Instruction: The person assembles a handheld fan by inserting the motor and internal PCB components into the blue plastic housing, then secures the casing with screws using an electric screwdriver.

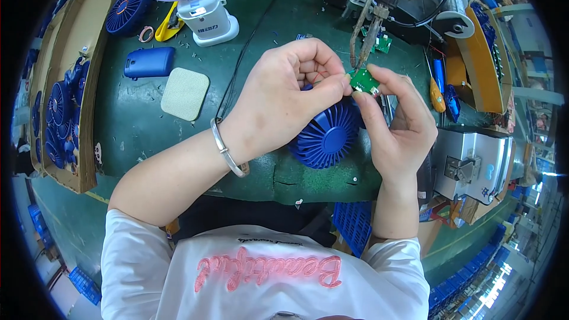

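The green circuit board (364,81) sits just under the soldering tool (370,40) — probably light, stiff and fragile, best taken by its edges. The right hand (406,124) grips it between thumb and finger; the left hand (278,98) is pinched closed at its left edge — any wire there is hard to tell. Nearer the body, a blue fan (333,137) lies on the surface (255,175).

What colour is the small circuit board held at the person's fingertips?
The circuit board is green, seen best in the head view.

Your green bench (133,136)
Around your blue fan (332,138): cream pad (185,94) and blue case (149,62) at ten o'clock, soldering machine (406,16) at one.
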